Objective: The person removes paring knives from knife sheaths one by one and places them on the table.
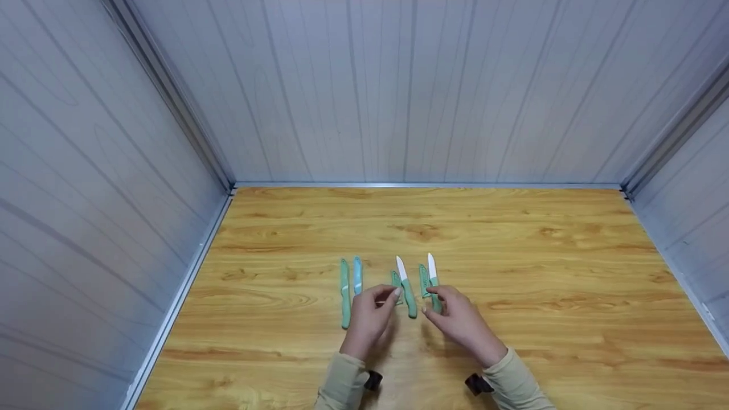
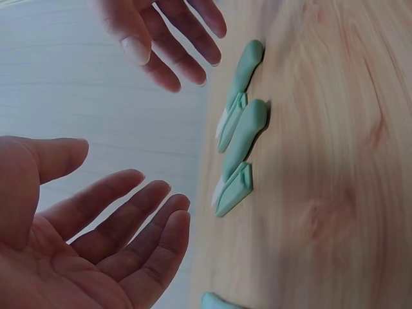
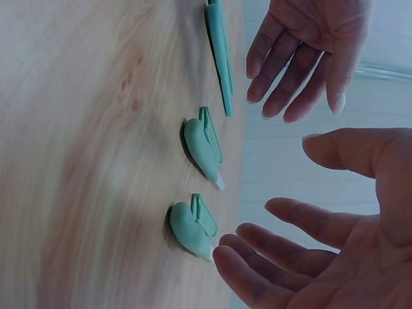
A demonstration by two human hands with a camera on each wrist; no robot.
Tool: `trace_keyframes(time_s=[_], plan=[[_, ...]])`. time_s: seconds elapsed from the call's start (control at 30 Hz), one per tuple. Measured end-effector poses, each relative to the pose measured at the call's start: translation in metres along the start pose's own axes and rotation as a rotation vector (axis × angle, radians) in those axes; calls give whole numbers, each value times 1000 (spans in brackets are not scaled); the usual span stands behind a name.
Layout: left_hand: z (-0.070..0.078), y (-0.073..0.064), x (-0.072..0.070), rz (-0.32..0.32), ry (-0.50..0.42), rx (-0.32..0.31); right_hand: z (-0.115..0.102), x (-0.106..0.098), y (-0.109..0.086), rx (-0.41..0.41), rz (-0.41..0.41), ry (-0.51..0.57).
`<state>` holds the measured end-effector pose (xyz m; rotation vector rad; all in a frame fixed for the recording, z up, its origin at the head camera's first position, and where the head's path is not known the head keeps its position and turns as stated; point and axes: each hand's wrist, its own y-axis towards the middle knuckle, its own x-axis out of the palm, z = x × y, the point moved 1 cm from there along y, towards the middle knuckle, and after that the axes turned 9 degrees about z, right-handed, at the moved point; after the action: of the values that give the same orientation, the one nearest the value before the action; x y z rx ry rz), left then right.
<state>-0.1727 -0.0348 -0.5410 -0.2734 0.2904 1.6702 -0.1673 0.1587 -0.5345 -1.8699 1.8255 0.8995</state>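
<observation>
My left hand [image 1: 371, 319] hovers over the wooden table, its fingers relaxed and holding nothing. Close by it lie a green sheathed knife [image 1: 345, 296] and a blue sheathed knife [image 1: 357, 272], the blue one's handle hidden by the hand. Between the hands lies a green-handled knife [image 1: 410, 302] with a bare white blade, its green sheath [image 1: 396, 279] along its left side. My right hand [image 1: 460, 322], also empty and loosely spread, is above a second green-handled knife [image 1: 432, 267] with a bare white blade. Another green sheath [image 1: 424, 282] lies beside that one.
The wood-grain table [image 1: 541, 256] is bounded by a pale panel wall [image 1: 398, 102] at the back and walls at both sides. Metal strips run along the table's edges. A dark wrist-worn device [image 1: 477, 385] shows at the right sleeve.
</observation>
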Motion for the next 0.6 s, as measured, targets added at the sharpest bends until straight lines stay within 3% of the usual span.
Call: trace_keyframes(time_s=[0.4, 0.6], plan=[[3, -7, -18, 9, 107, 64, -12, 6, -3, -83, -43, -10], [-1, -7, -25, 3, 159, 140, -17, 10, -5, -135, -72, -27]])
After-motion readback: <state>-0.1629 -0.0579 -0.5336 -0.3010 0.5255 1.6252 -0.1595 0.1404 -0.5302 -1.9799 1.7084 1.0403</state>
